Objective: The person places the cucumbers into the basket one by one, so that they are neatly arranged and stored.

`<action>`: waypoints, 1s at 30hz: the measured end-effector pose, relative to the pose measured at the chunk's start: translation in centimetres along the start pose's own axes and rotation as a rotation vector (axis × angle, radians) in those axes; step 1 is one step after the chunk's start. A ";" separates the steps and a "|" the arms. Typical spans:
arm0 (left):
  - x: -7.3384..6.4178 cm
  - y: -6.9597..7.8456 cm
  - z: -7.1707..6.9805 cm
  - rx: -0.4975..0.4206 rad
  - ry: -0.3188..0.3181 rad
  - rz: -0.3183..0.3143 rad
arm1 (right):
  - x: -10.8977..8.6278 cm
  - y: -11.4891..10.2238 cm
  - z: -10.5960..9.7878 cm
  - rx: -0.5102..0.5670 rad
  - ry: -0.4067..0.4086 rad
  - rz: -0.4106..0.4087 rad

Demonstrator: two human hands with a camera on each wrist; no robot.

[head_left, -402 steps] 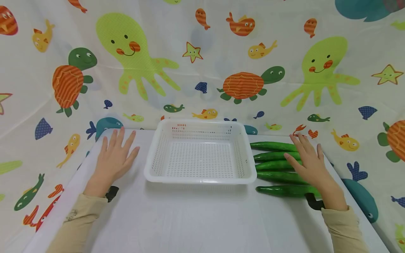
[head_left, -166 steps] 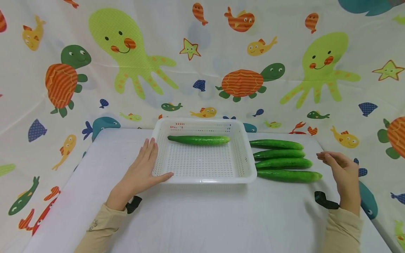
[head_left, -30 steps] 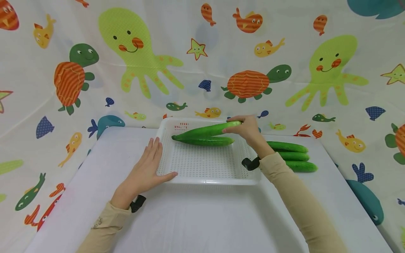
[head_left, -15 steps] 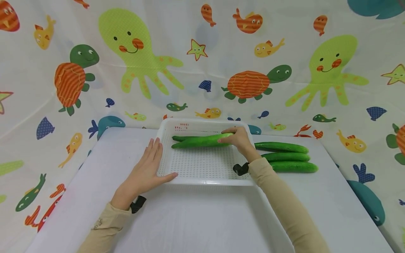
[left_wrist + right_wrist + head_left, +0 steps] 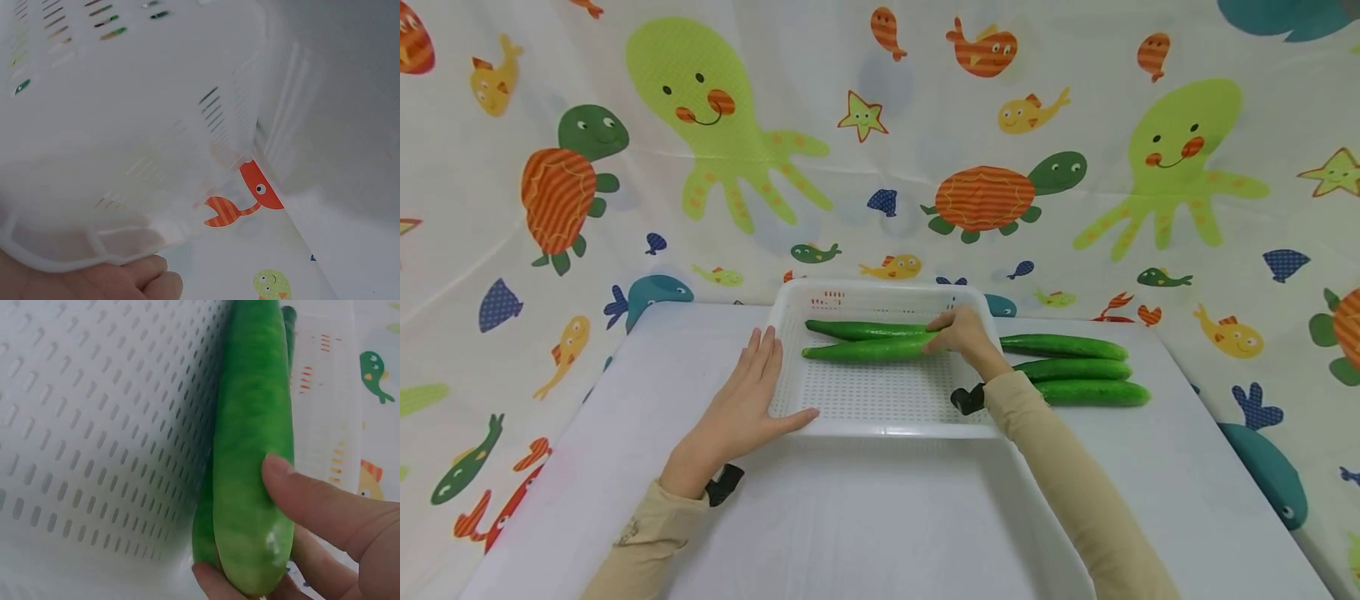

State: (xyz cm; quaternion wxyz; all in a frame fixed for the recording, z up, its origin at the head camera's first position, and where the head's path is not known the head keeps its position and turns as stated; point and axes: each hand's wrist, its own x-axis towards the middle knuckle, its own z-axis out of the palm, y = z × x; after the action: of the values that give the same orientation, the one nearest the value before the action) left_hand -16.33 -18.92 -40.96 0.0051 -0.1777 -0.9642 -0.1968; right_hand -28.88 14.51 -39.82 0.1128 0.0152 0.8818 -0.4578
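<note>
My right hand (image 5: 962, 335) pinches the pale end of a cucumber (image 5: 865, 350) inside the white perforated basket (image 5: 880, 430). In the right wrist view the thumb (image 5: 306, 497) lies on one side of the held cucumber (image 5: 253, 444), with other fingers beneath its end. A second cucumber (image 5: 850, 329) lies behind the held one, partly hidden by it and the hand. My left hand (image 5: 741, 404) rests against the basket's left side, fingers straight and thumb along the front rim. In the left wrist view, fingers show under the basket rim (image 5: 62, 267).
Several things surround the basket. Right of it, three cucumbers (image 5: 1086, 369) lie side by side on the white table (image 5: 865, 517), partly behind my right forearm. A curtain (image 5: 865, 200) printed with sea animals hangs behind the table.
One cucumber lay in the basket earlier; my right hand has brought another from the right-side group and lowered it in front of the first. My left hand moved onto the basket and has stayed there.
</note>
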 end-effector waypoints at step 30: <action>0.0 0.0 0.0 0.005 -0.009 -0.003 | -6.5 -3.1 -9.0 0.149 0.089 -0.394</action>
State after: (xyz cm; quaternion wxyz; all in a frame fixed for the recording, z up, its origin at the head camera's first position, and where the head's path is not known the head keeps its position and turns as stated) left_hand -16.36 -18.92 -40.95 0.0007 -0.1774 -0.9649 -0.1935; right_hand -24.61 20.48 -30.96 -0.0194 -0.1288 0.8356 -0.5336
